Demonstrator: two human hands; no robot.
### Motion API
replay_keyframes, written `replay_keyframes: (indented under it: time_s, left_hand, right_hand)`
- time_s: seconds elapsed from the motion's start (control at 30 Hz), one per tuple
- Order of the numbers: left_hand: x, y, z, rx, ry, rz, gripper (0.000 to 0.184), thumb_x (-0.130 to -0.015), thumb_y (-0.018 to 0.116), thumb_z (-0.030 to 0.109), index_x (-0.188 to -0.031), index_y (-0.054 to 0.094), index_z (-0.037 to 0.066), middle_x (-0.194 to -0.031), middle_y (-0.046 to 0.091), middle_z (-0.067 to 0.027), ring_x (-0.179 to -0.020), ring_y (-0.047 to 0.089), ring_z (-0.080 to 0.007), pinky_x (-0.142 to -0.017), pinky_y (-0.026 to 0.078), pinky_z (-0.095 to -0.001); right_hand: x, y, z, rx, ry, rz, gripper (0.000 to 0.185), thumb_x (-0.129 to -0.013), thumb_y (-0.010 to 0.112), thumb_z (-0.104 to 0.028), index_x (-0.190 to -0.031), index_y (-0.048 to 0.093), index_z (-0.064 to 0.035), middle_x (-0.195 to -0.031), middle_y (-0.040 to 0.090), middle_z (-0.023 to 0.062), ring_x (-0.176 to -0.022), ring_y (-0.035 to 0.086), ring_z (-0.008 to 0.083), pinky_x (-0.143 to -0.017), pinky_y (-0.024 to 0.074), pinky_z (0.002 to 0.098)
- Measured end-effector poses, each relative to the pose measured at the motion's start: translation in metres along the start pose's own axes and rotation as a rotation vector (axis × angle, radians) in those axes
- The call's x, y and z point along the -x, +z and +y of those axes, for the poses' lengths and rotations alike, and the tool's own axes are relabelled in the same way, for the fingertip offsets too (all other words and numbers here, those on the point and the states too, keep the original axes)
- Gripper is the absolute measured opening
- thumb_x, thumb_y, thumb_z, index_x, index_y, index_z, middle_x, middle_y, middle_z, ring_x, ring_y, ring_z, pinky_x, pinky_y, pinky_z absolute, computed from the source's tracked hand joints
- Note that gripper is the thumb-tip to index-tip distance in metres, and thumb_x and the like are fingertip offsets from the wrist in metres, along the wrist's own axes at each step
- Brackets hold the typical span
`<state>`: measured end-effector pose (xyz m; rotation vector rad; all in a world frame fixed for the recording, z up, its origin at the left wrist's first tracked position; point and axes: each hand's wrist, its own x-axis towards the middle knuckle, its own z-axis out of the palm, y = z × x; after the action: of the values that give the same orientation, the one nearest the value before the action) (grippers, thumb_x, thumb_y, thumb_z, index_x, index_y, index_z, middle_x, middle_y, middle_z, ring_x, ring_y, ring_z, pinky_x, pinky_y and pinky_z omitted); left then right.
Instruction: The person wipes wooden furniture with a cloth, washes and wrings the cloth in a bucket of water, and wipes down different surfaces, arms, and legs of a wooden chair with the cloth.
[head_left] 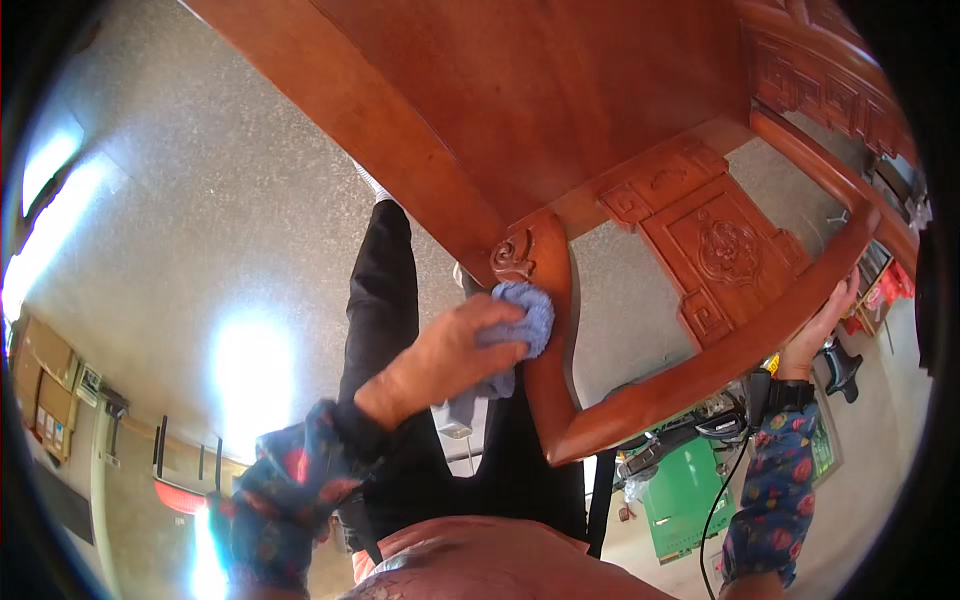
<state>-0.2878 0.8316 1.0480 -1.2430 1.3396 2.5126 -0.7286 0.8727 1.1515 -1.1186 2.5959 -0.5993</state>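
A reddish-brown carved wooden chair (400,100) fills the upper right of the head view. My left hand (450,350) is closed on a blue cloth (527,318), which presses against the curved front post of the armrest (556,370), just below a carved scroll. Part of the cloth hangs beneath my fingers. Farther along, my right hand (815,335) grips the outer side of the same armrest near its back end; some of its fingers are hidden by the wood. A carved panel (725,245) stands between the armrest and the seat.
Below the armrest, a green box (688,500) sits on the floor near black tools (725,425) and a dark cable (722,500). My black-trousered legs (385,270) are close to the chair's front edge. Cardboard boxes (45,375) and a red stool (180,496) are at far left.
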Motion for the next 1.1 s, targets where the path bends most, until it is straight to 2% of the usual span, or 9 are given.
replay_keyframes:
  time_s: [0.1,0.17,0.27,0.43,0.77,0.87,0.97,1.0,1.1]
  left_hand:
    - [-0.009,0.013,-0.001,-0.016,-0.028,0.07,0.035,-0.08,0.073,0.015,-0.111,0.063,0.004,-0.101,0.061,-0.0131,-0.094,0.064,-0.0269,-0.084,0.05,-0.0333]
    - [-0.031,0.016,0.003,-0.362,-0.013,0.241,0.03,-0.08,0.072,0.02,-0.106,0.064,0.006,-0.098,0.061,-0.0127,-0.088,0.064,-0.0327,-0.077,0.052,-0.0383]
    - [-0.08,0.014,-0.016,-0.53,-0.041,0.3,0.025,-0.081,0.068,0.024,-0.101,0.065,0.009,-0.096,0.061,-0.0123,-0.085,0.064,-0.0349,-0.07,0.053,-0.0425]
    - [-0.083,0.019,-0.012,-0.669,-0.091,0.297,0.027,-0.082,0.067,0.025,-0.104,0.065,0.01,-0.097,0.061,-0.0129,-0.087,0.064,-0.035,-0.074,0.052,-0.0442]
    - [0.006,0.021,0.001,-0.037,-0.104,0.226,0.034,-0.085,0.07,0.018,-0.11,0.062,-0.002,-0.097,0.062,-0.0135,-0.092,0.062,-0.0225,-0.084,0.048,-0.033]
    - [0.051,0.022,0.006,0.214,-0.208,0.158,0.032,-0.088,0.069,0.022,-0.111,0.064,0.0,-0.099,0.065,-0.0061,-0.09,0.062,-0.0127,-0.078,0.05,-0.0273]
    - [0.089,0.022,-0.007,0.54,-0.3,0.089,0.032,-0.09,0.067,0.022,-0.115,0.063,0.002,-0.099,0.064,-0.0003,-0.089,0.059,-0.0084,-0.078,0.049,-0.0249]
    - [0.093,0.022,-0.01,0.691,-0.339,0.103,0.033,-0.091,0.066,0.022,-0.118,0.062,0.004,-0.098,0.063,0.0014,-0.088,0.058,-0.0076,-0.078,0.049,-0.024]
    - [0.089,0.023,-0.005,0.906,-0.281,0.277,0.035,-0.092,0.064,0.02,-0.124,0.059,0.004,-0.101,0.063,-0.0005,-0.089,0.058,-0.009,-0.08,0.049,-0.0238]
  right_hand:
    - [-0.001,0.005,-0.001,-0.012,0.006,0.018,0.057,-0.102,0.036,-0.041,-0.143,0.029,-0.002,-0.142,0.034,0.0093,-0.127,0.039,0.02,-0.109,0.0286,0.0344]
    - [0.001,0.001,0.0,-0.073,0.037,0.026,0.057,-0.103,0.035,-0.041,-0.144,0.028,-0.002,-0.142,0.034,0.0093,-0.126,0.039,0.02,-0.108,0.0288,0.0342]
    - [0.0,0.0,-0.001,0.36,-0.319,-0.074,0.057,-0.103,0.035,-0.041,-0.144,0.027,-0.0019,-0.141,0.035,0.009,-0.126,0.038,0.0199,-0.108,0.0292,0.0338]
    - [0.003,0.008,-0.007,0.022,-0.017,-0.016,0.057,-0.102,0.036,-0.041,-0.144,0.027,-0.0028,-0.14,0.033,0.0084,-0.125,0.038,0.0193,-0.107,0.0297,0.0343]
    - [-0.005,-0.009,0.015,-0.192,0.084,-0.007,0.058,-0.101,0.042,-0.04,-0.146,0.027,-0.007,-0.147,0.03,0.0113,-0.133,0.032,0.0226,-0.109,0.0265,0.0363]
    - [-0.022,-0.057,-0.001,0.115,0.139,-0.416,0.059,-0.101,0.046,-0.034,-0.149,0.024,-0.0083,-0.145,0.038,0.0114,-0.131,0.039,0.0208,-0.105,0.0326,0.0337]
    - [-0.047,-0.098,-0.06,0.487,-0.178,-0.699,0.039,-0.096,0.054,-0.011,-0.133,0.049,-0.0012,-0.137,0.048,0.0109,-0.126,0.046,0.022,-0.104,0.0355,0.0328]
    - [-0.044,-0.088,-0.096,0.326,-0.035,-0.673,0.033,-0.093,0.054,-0.005,-0.126,0.055,0.0002,-0.132,0.053,0.01,-0.12,0.051,0.0207,-0.102,0.0389,0.0317]
    - [-0.023,-0.004,-0.204,0.164,-0.376,-0.912,0.03,-0.089,0.056,0.0,-0.119,0.059,-0.0004,-0.123,0.058,0.0114,-0.109,0.058,0.021,-0.096,0.0439,0.0314]
